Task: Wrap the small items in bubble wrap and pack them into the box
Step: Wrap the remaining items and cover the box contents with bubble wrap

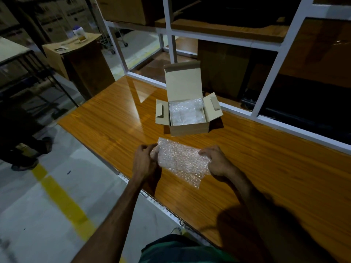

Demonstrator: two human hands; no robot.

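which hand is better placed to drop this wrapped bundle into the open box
Right, probably. The right hand grips the bubble wrap bundle on the side nearer the box, which sits ahead, slightly right. The left hand only pinches the far end.

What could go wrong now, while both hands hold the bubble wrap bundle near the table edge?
The bubble wrap bundle is held only at its ends by the left hand and right hand; its loose lower flap might unroll. The box already looks full of wrap, so the bundle may not fit.
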